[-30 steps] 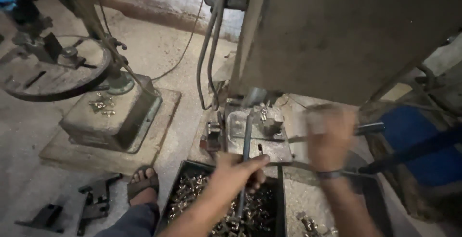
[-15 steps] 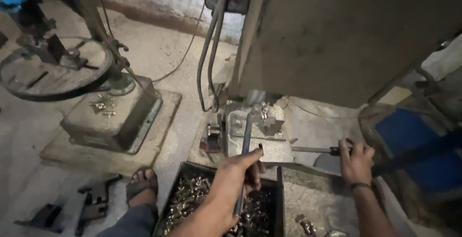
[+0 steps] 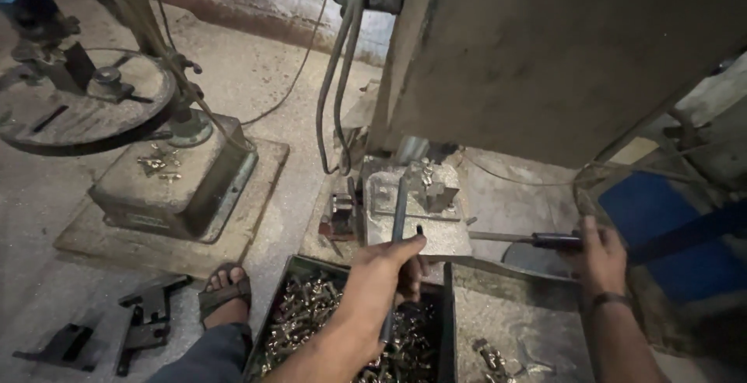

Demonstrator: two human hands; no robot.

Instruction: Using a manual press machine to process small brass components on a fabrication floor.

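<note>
— Where's the danger, from where you stand?

— At the press. The left hand (image 3: 381, 274) has its grip clenched round a long grey metal rod (image 3: 395, 235) that slants up from the black tray of small brassy parts (image 3: 311, 325) onto the steel die block (image 3: 416, 208), right under the big grey machine housing (image 3: 560, 48). If that rod skids on the block, I'd judge the fingers go in toward the die.

— And the other one?

— The right hand (image 3: 597, 257) is closed on the dark handle of a thin lever (image 3: 537, 237) that points in at the block from the side. A jerk there could knock the rod loose (both meet at the same spot). The sandalled foot (image 3: 226, 293) sits just beside the tray, too, so a dropped rod lands near toes.

— Any labels or signs?

— None I can make out; only a blue container (image 3: 661, 227) at the right, plain-sided.
</note>
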